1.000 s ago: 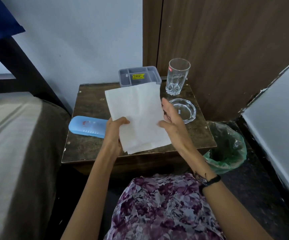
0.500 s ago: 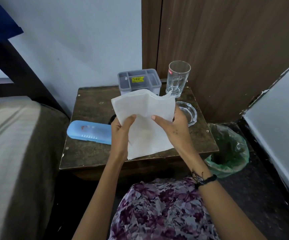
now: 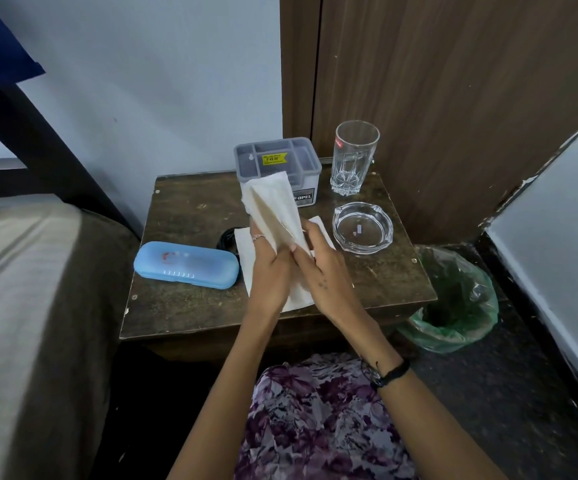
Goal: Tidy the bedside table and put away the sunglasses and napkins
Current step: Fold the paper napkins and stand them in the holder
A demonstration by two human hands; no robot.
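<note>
A white napkin [image 3: 273, 206] stands folded in half between my two hands above the brown bedside table [image 3: 190, 306]. My left hand [image 3: 268, 268] presses its left side and my right hand [image 3: 318, 268] pinches its right side, palms close together. Another white napkin [image 3: 246, 258] lies flat on the table under my hands. A dark object [image 3: 227, 239], possibly the sunglasses, peeks out from under that napkin's far left corner. A light blue glasses case [image 3: 186, 265] lies closed on the table's left part. A grey napkin box [image 3: 278, 168] with a yellow price sticker stands at the back.
A tall empty glass [image 3: 355, 157] stands at the back right, with a clear glass ashtray [image 3: 362, 227] in front of it. A bin lined with a green bag [image 3: 453, 303] sits on the floor to the right. A bed [image 3: 21, 306] borders the table's left side.
The napkin was held open and flat a second ago. My hands have since come together and folded it in half, and it now stands narrow and upright. The napkin beneath has come into view.
</note>
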